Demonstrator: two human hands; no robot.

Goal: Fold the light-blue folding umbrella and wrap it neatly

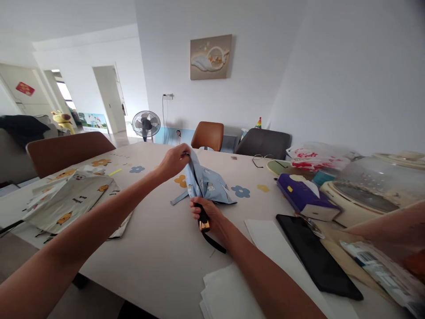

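A folding umbrella with light blue printed fabric lies loosely folded above the table, its canopy hanging out to the right. My right hand is wrapped round its black handle, which has a gold band and a black wrist strap dangling toward me. At the far end, my left hand pinches the edge of the blue fabric and lifts it. A narrow blue tie strap sticks out to the left of the canopy. The umbrella's shaft and ribs are mostly hidden by the cloth.
Left on the table lies a cream printed cloth. To the right are white paper sheets, a black tablet-like device, a purple tissue box, glasses, a plastic bag and a clear-lidded appliance. Chairs stand around.
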